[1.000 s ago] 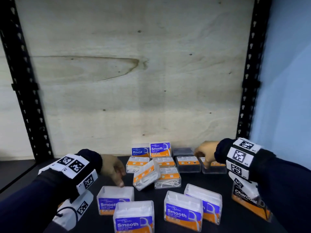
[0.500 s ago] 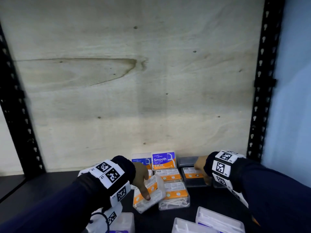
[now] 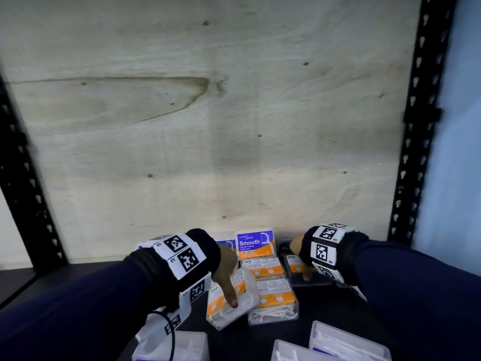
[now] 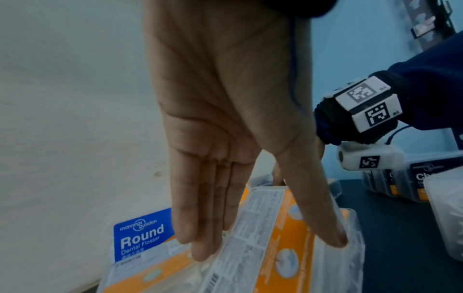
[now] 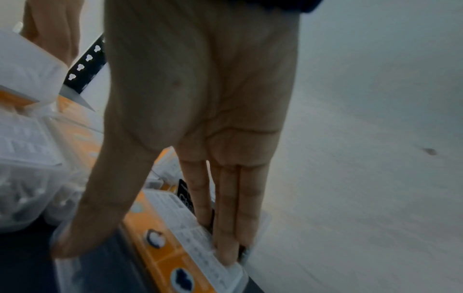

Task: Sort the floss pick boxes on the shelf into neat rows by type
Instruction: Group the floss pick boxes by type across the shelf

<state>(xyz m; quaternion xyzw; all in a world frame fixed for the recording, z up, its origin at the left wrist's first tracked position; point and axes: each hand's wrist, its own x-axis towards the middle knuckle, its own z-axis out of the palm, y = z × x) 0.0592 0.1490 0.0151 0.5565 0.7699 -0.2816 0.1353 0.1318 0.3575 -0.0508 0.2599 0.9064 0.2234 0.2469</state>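
A tilted clear floss pick box (image 3: 232,299) with an orange label leans in the cluster at the back of the dark shelf (image 3: 78,285); the left hand (image 3: 227,267) pinches it, thumb (image 4: 323,224) on one edge and four straight fingers (image 4: 198,228) together on the other. Behind those fingers stands one blue Round box (image 4: 142,236); beside it one upright Smooth box (image 3: 255,244). Right of the thumb lie two flat orange-labelled boxes (image 3: 273,290), one behind the other. The right hand (image 3: 299,252) grips a dark flat box (image 5: 180,237), thumb apart from closed fingers. Three white-lidded boxes (image 3: 346,342) show nearest the camera.
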